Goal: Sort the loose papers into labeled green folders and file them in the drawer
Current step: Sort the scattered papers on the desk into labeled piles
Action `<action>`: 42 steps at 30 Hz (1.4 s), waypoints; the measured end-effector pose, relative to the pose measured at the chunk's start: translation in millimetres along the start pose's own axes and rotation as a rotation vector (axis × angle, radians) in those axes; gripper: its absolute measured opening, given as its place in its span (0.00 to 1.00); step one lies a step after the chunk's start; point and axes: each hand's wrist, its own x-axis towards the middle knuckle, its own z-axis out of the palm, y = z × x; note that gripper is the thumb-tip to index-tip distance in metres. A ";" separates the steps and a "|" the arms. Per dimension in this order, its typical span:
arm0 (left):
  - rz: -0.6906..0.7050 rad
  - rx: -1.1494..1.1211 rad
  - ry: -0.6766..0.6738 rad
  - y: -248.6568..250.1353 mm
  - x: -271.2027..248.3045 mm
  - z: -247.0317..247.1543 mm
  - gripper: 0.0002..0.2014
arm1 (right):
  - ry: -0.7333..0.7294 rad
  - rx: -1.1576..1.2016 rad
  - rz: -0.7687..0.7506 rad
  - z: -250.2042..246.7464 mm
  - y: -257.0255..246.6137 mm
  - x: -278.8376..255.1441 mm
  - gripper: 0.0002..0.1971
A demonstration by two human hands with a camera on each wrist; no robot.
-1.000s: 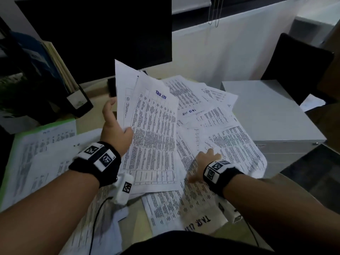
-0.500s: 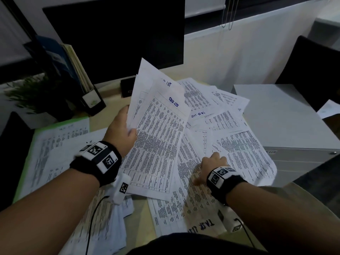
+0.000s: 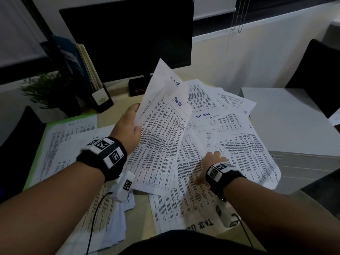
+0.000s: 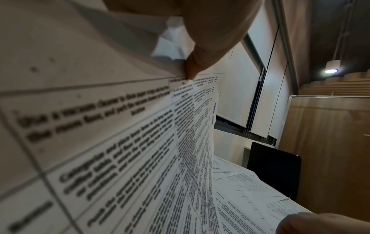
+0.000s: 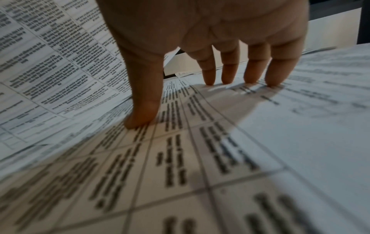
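Note:
My left hand (image 3: 131,126) grips a small sheaf of printed task-list sheets (image 3: 161,133) by their left edge and holds them tilted above the desk; in the left wrist view the thumb (image 4: 200,63) pinches the held sheets (image 4: 140,142). My right hand (image 3: 209,166) lies on the loose pile of printed papers (image 3: 239,144) spread over the desk, its straight fingertips (image 5: 272,79) and thumb pressing down on the pile of papers (image 5: 180,150). An open green folder (image 3: 39,144) with sheets on it lies at the left.
A dark monitor (image 3: 128,37) stands behind the pile. A file holder with folders (image 3: 88,78) and a small plant (image 3: 46,89) stand at the back left. A grey drawer cabinet (image 3: 294,126) sits right of the desk, a black chair (image 3: 316,74) behind it.
The left hand has tilted the held sheets a little to the right. The right hand stays pressed on the pile. The head view has shifted, showing more of the left side.

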 end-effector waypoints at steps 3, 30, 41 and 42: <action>0.012 0.001 0.000 1.9 -1.7 0.8 0.31 | 0.013 -0.021 0.011 2.7 -0.6 -0.4 0.49; -0.173 0.131 -0.106 -19.5 1.0 -7.1 0.43 | -0.116 0.150 -0.022 -21.3 11.7 -7.4 0.20; -0.064 0.208 -0.133 -38.5 14.2 7.4 0.27 | -0.132 0.176 -0.004 -22.0 -3.4 -28.0 0.16; -0.076 0.218 -0.124 -39.2 14.8 5.7 0.27 | -0.123 0.198 -0.006 -22.1 -2.8 -28.5 0.18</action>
